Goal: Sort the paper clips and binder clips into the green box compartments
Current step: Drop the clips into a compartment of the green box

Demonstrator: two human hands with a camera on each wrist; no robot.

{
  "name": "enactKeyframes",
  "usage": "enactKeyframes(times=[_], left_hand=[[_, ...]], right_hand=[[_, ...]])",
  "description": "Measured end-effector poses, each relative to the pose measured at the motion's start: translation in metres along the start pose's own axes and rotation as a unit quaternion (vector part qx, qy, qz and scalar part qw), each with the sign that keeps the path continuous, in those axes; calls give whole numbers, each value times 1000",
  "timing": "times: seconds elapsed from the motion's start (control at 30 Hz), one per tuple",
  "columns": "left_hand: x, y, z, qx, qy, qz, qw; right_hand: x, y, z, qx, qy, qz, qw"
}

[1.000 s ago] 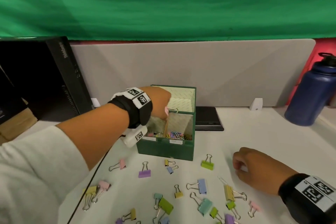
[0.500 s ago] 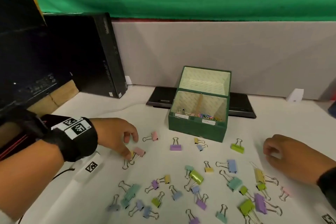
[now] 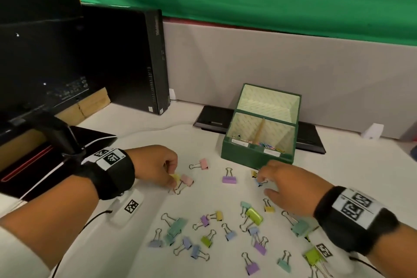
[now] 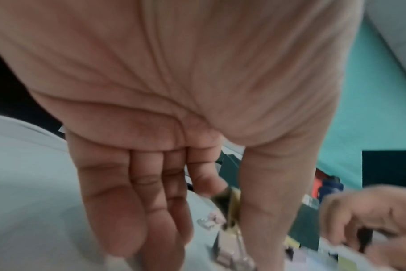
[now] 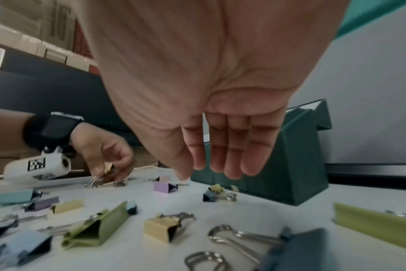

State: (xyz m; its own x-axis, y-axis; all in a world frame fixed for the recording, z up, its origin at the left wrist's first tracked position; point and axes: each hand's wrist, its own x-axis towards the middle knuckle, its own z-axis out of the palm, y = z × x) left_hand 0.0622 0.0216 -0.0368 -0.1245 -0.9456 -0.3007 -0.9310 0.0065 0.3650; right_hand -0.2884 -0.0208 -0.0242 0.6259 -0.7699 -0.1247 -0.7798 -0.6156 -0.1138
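The green box [image 3: 257,158] stands open at mid-table. Colourful paper clips [image 3: 268,145] lie in its right front compartment, and a few binder clips show in the left one. My left hand [image 3: 168,174] pinches a small yellow binder clip [image 3: 175,177] that touches a pink clip [image 3: 187,180] on the table. The left wrist view shows thumb and index finger closed on that yellow clip [image 4: 234,205]. My right hand [image 3: 270,181] hovers with straight fingers [image 5: 230,155] over a small blue and yellow clip pair [image 5: 217,194] just before the box, holding nothing.
Several pastel binder clips [image 3: 252,216] are scattered across the near table. A black computer tower [image 3: 137,58] and a monitor [image 3: 38,40] stand at the left. A flat black device [image 3: 212,117] lies behind the box, against the grey partition [image 3: 270,63].
My left hand left the box, dropped to the table at the left and took the yellow clip. My right hand uncurled and moved forward-left to the small clips before the box.
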Motion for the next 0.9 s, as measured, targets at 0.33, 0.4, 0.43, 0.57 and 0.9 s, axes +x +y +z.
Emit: enactKeyframes(times=[0.33, 0.4, 0.43, 0.57, 0.9], left_hand=[[-4, 15, -11, 33, 56, 38, 997], [-3, 21, -8, 98, 25, 40, 994], [-3, 25, -5, 117, 4, 40, 992], [2, 33, 3, 169, -38, 34, 984], [16, 32, -3, 98, -73, 32, 992]], right_hand=[[34, -4, 6, -43, -81, 2, 996], [33, -4, 2, -20, -80, 15, 996], [32, -4, 0, 0, -69, 20, 997], [33, -7, -10, 28, -31, 47, 998], [56, -18, 2, -80, -112, 63, 988]])
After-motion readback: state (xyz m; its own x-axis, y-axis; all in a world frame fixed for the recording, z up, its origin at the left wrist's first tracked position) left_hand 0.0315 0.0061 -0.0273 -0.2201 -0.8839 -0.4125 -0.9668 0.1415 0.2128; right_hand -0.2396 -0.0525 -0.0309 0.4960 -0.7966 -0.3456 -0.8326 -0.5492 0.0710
